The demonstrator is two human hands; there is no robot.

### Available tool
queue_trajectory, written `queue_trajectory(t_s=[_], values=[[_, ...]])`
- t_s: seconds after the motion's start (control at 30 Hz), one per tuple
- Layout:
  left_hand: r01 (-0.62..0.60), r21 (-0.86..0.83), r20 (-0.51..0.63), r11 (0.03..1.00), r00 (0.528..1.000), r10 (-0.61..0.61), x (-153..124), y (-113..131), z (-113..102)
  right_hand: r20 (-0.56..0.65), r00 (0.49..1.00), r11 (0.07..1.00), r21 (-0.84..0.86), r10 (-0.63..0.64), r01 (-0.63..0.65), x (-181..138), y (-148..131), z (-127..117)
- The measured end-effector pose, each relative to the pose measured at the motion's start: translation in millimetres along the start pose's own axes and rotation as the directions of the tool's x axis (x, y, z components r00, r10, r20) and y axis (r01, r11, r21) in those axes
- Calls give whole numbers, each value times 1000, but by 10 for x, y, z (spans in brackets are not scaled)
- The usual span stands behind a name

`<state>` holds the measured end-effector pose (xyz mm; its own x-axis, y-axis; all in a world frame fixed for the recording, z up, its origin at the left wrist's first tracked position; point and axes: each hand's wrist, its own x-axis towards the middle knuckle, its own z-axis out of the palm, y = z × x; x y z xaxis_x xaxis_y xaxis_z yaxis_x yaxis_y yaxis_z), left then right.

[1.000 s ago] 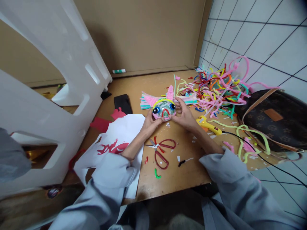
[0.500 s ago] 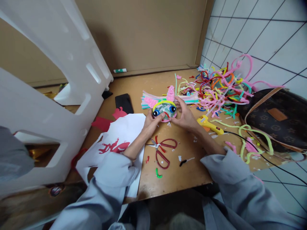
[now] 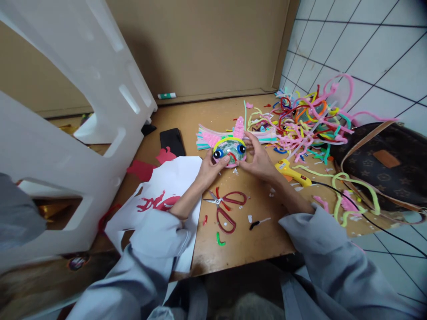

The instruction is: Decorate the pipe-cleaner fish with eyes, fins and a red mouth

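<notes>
A small round craft face (image 3: 229, 150) with blue googly eyes, a red mouth, a yellow-green pipe-cleaner rim and pink ears stands on the wooden table (image 3: 253, 240). My left hand (image 3: 209, 168) grips its lower left edge, thumb near the left eye. My right hand (image 3: 256, 159) cups its right side, fingers curled over the top. Behind the face lies a bundle of pink and teal pipe cleaners (image 3: 208, 138).
Red-handled scissors (image 3: 225, 209) lie near my wrists. A yellow glue gun (image 3: 292, 173) with a black cord sits right of my hand. A tangle of coloured pipe cleaners (image 3: 307, 120), a brown bag (image 3: 383, 164), a black phone (image 3: 172, 141), white paper (image 3: 167, 191) and a white plastic panel (image 3: 66, 133) surround them.
Both hands stay on the craft face. My left thumb has shifted slightly along its lower front; the view has drifted a little.
</notes>
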<state>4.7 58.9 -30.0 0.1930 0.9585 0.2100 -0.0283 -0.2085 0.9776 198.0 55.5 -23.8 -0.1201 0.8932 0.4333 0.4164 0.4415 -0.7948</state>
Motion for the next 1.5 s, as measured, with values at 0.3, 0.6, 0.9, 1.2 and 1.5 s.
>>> queue_trajectory(t_s=[0.3,0.6,0.9,1.2,1.5], values=[[71,-9,40,997,997,-70,-3,23,-30,17,1000,1000,0,9,-9,2,47,-49],[24,-35,68,999,997,-22,-43,68,10,5,999,997,-68,-34,35,2,27,-41],[22,-17,57,1000,998,-21,-34,25,-1,22,999,997,-71,-29,31,-5,12,-52],[35,10,50,999,998,-36,4,79,-1,85,996,999,-39,5,-2,15,56,-133],[40,5,65,999,997,-40,43,-56,-32,76,997,1000,20,18,-20,13,47,-163]])
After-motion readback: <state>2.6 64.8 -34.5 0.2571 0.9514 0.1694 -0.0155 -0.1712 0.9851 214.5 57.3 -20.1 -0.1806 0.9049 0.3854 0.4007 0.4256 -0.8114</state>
